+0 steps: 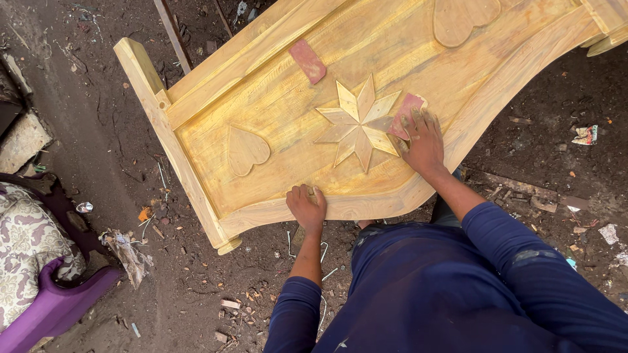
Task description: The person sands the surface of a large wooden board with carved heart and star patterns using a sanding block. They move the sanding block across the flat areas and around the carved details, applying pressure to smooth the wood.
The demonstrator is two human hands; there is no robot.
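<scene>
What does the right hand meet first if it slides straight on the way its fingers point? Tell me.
The right hand presses a reddish sanding pad on the yellow wooden panel, fingers aimed up-left. Straight on, it likely crosses the carved eight-pointed wooden star first, at its upper-right points.

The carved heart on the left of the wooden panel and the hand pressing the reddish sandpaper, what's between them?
In the head view, the inlaid star lies between the carved heart and the right hand on its sandpaper.
</scene>
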